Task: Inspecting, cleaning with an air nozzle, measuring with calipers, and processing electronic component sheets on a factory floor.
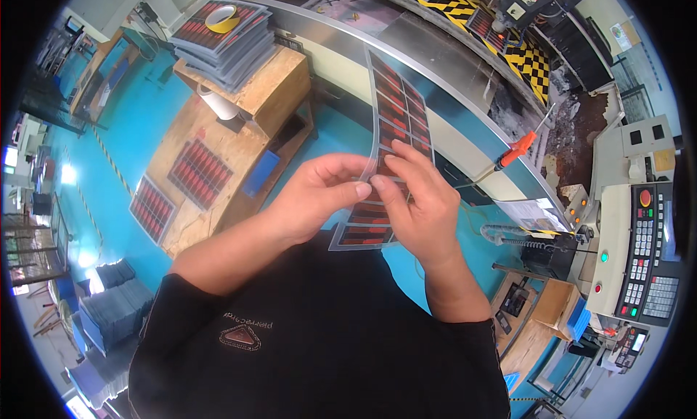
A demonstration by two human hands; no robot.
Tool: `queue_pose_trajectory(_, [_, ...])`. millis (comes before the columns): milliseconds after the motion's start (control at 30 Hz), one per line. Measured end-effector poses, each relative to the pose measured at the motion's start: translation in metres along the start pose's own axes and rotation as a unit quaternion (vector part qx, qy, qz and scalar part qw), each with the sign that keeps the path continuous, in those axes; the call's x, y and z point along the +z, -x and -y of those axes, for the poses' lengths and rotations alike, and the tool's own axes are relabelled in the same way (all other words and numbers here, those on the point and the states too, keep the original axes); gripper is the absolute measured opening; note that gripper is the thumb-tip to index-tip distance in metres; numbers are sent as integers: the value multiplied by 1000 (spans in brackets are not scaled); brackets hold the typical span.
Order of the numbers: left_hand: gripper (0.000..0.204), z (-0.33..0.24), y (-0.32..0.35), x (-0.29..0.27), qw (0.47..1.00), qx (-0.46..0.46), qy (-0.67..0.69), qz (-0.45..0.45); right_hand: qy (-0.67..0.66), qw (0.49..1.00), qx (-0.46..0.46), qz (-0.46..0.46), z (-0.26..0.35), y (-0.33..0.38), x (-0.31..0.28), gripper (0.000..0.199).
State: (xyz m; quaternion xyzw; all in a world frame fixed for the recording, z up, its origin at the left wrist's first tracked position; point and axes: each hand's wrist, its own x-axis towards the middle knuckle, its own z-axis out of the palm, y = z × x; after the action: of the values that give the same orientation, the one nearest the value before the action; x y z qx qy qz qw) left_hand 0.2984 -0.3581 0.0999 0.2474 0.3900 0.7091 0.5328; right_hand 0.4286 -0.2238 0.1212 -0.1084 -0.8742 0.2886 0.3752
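Note:
A thin sheet (pixel 398 103) with rows of dark and red rectangles and a clear border stands tilted, nearly edge-on, in front of my chest. My left hand (pixel 319 194) is closed at its left edge, thumb and fingers pinching the clear border. On the sheet's face lie the fingers of my right hand (pixel 421 201), whose thumb presses near the same edge, close to the left thumb. The right fingers cover part of the sheet's middle. Its lower end hangs just above my dark shirt.
A wooden bench (pixel 181 128) at left bears two similar sheets, a white roll (pixel 218 103) and a sheet stack (pixel 225 56) topped by a yellow tape roll (pixel 222 18). Ahead is a machine's metal edge (pixel 443 78) with an orange-handled air gun (pixel 517 150). A control panel (pixel 645 252) stands right.

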Motion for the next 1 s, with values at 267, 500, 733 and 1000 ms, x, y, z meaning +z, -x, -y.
queue_pose_trajectory(267, [33, 2, 1, -1, 1000, 2, 2, 23, 21, 1000, -22, -5, 1, 1, 0, 24])
queue_pose_trajectory(500, [32, 6, 1, -3, 1000, 7, 16, 26, 29, 999, -12, 7, -1, 2, -2, 24])
queue_pose_trajectory(733, [32, 7, 0, -2, 999, 7, 33, 33, 73, 995, -65, -4, -5, 3, 0, 25])
queue_pose_trajectory(1000, [31, 10, 1, -1, 999, 6, 25, 41, 49, 998, -24, -19, -1, 3, 1, 25])
